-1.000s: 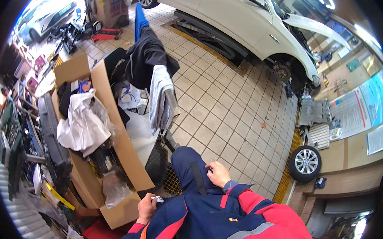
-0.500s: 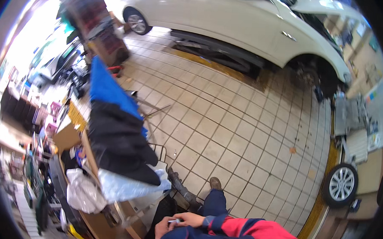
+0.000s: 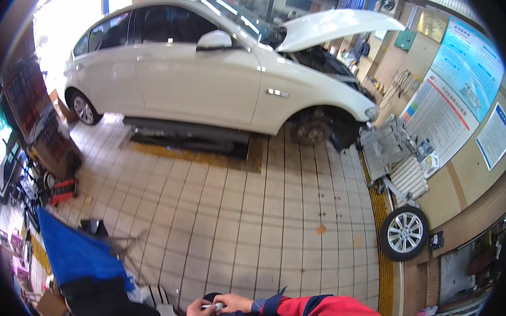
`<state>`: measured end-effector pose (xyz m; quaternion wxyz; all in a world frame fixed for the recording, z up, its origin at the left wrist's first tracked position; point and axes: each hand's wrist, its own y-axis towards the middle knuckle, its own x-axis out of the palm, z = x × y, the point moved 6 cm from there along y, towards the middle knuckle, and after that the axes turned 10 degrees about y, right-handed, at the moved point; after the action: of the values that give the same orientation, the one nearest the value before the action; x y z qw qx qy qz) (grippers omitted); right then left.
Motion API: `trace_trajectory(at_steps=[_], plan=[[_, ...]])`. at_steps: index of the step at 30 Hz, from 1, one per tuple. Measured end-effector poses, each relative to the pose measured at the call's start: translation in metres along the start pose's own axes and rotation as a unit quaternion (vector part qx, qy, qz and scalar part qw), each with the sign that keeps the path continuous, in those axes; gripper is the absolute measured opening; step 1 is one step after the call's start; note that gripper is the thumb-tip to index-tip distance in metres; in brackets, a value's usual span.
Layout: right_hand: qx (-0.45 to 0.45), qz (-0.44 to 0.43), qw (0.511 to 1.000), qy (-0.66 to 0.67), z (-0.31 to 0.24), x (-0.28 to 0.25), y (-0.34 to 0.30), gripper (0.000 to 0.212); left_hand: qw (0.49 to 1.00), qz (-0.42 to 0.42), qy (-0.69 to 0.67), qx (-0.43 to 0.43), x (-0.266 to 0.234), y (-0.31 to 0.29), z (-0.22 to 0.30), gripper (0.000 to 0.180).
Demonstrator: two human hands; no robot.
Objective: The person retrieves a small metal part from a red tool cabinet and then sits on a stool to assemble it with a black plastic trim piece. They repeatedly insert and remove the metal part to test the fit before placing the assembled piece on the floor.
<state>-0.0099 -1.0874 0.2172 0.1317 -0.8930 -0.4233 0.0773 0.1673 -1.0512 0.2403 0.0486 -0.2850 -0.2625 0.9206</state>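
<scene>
My two hands meet low in the view, close to my body. My left hand (image 3: 198, 312) has its fingers closed around a small white object (image 3: 216, 306), too small and partly covered to name. My right hand (image 3: 235, 303) closes on the same white object from the right, with its sleeve in dark blue and red. Just left of my hands lies a black and blue cloth (image 3: 82, 252), draped over something I cannot make out.
Across the tiled floor a white car (image 3: 194, 75) stands raised on a low lift (image 3: 191, 140), its hood (image 3: 343, 28) up and front wheel off. A wheel (image 3: 404, 233) leans at the right by a metal cart (image 3: 385, 148). A red floor jack (image 3: 63, 191) sits left.
My view has swung up and to the right, so more of the car and the right wall shows. Both hands still hold the small white object together.
</scene>
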Motion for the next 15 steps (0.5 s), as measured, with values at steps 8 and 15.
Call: trace_trajectory(at_steps=[8,15], plan=[[0.06,-0.075,0.995,0.022,-0.009,-0.121,0.236,0.049,0.998,0.028,-0.031,0.045,-0.118,0.207,0.045,0.026],[0.087,-0.023,0.993,0.076,-0.084,-0.25,0.459,0.027,0.988,0.083,-0.033,0.125,-0.276,0.421,0.094,0.04]])
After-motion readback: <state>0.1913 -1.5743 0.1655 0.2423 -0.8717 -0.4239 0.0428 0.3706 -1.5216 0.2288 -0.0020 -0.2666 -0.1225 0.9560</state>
